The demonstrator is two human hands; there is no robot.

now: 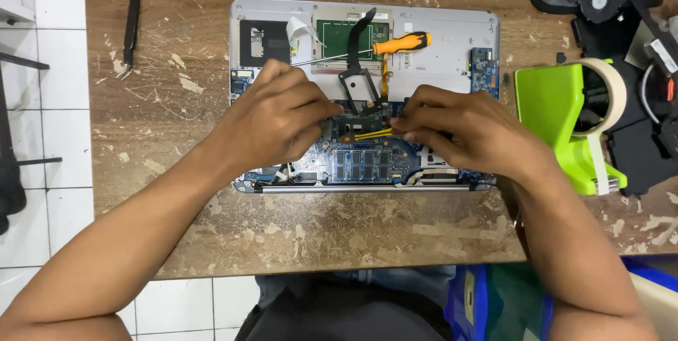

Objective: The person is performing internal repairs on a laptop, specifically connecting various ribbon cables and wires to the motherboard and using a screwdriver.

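An opened silver laptop base (445,51) lies on the wooden table with its blue circuit board (364,164) exposed. My left hand (279,118) rests on the board's left part, fingers pinched at a dark part near the middle. My right hand (466,133) comes from the right, its fingertips pinching the yellow wires (374,133) there. An orange-handled screwdriver (399,42) lies across the laptop's upper area. A black bracket strip (360,58) stands up from the middle of the board.
A green tape dispenser (565,122) with a tape roll stands right of the laptop. Black tweezers (131,27) lie at the table's left. Black parts (621,2) crowd the upper right corner. White tiled floor shows at the left.
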